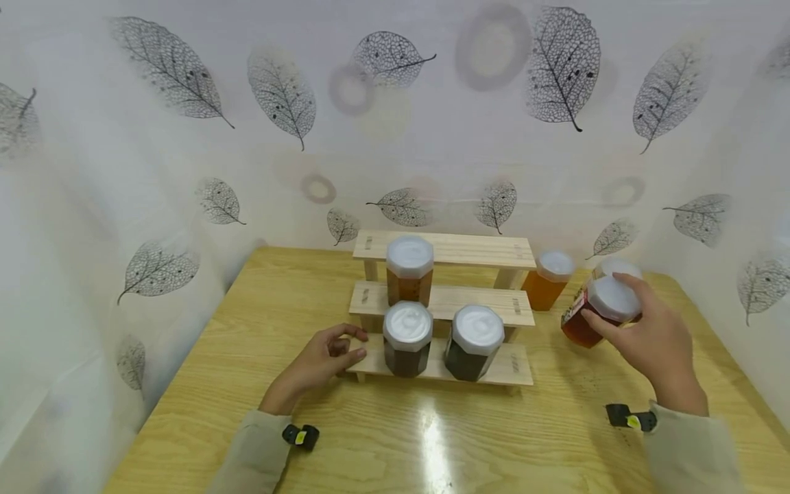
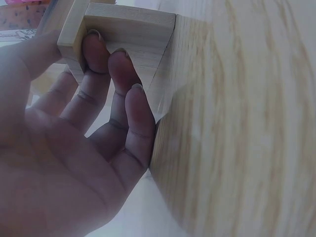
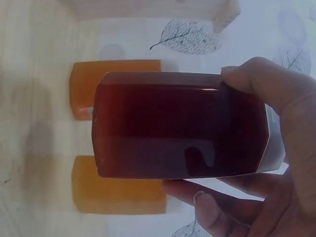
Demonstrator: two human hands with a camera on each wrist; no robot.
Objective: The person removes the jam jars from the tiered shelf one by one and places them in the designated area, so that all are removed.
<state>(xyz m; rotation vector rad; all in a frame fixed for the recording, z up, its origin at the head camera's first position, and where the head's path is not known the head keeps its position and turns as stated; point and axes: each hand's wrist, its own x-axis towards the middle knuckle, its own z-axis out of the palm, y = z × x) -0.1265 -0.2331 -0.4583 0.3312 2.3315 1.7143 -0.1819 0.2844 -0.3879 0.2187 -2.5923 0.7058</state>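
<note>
My right hand (image 1: 660, 336) grips a dark red jar (image 3: 177, 128) near its white lid, thumb on one side and fingers on the other. The jar is tilted and overlaps the jars behind it. At the left end of a three-step wooden rack (image 1: 472, 302), my left hand (image 1: 315, 367) holds the lowest board, its fingers curled against the wood (image 2: 71, 39). Two dark jars with white lids, a left one (image 1: 407, 353) and a right one (image 1: 472, 353), stand on the lowest step. An amber-brown jar (image 1: 410, 285) stands on the middle step.
Right of the rack, an orange jar (image 1: 546, 285) stands on the wooden table (image 1: 296, 288). A second orange jar (image 3: 118, 190) is behind the held one, mostly covered in the head view. A leaf-patterned white curtain (image 1: 432, 151) hangs around the back and sides.
</note>
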